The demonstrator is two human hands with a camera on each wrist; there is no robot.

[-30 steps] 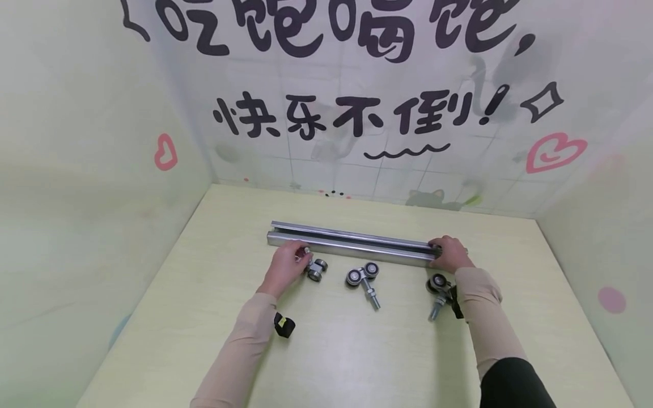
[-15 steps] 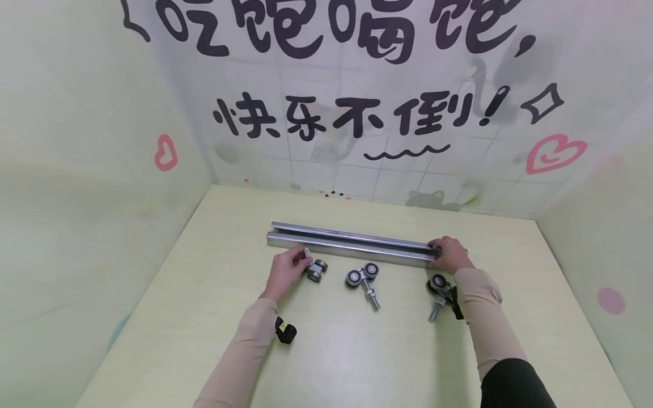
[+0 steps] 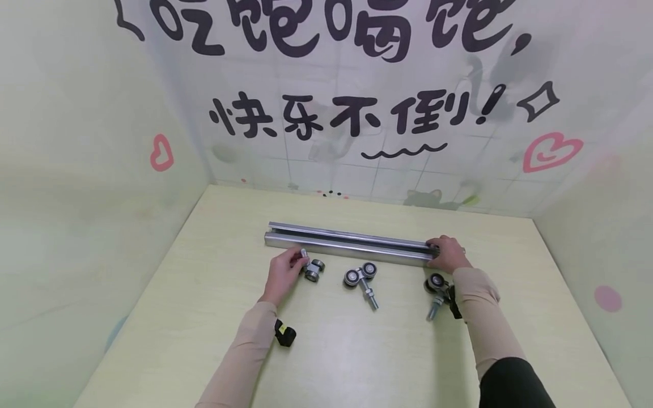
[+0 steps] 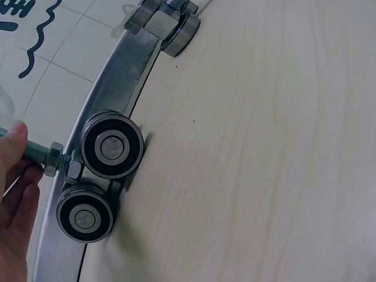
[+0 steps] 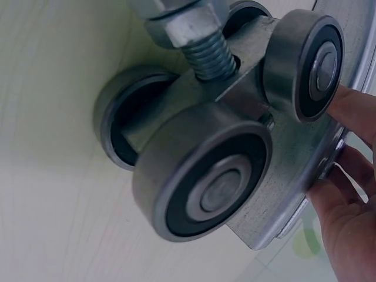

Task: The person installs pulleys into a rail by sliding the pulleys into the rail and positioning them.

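Note:
My left hand (image 3: 280,276) pinches the threaded bolt of a roller trolley (image 3: 313,272) between thumb and fingers. In the left wrist view, the trolley's wheels (image 4: 111,147) face the camera and its bolt (image 4: 36,153) points left into the fingers. A steel C-channel rail (image 3: 347,241) lies across the table just behind it, slot visible along its length. My right hand (image 3: 449,254) grips the rail's right end, thumb and fingers on its sides in the right wrist view. That wrist's camera also shows a second roller trolley (image 5: 217,176) close up, which the hand does not hold.
A third roller trolley (image 3: 360,277) lies in front of the rail's middle, its bolt toward me. The second one is beside my right wrist. Printed walls enclose the pale wooden table (image 3: 352,351) at the back and both sides.
My left hand has drawn slightly toward me, and more of the pinched bolt shows above its fingers. The right hand and the rail stay in place; the head view shifts slightly.

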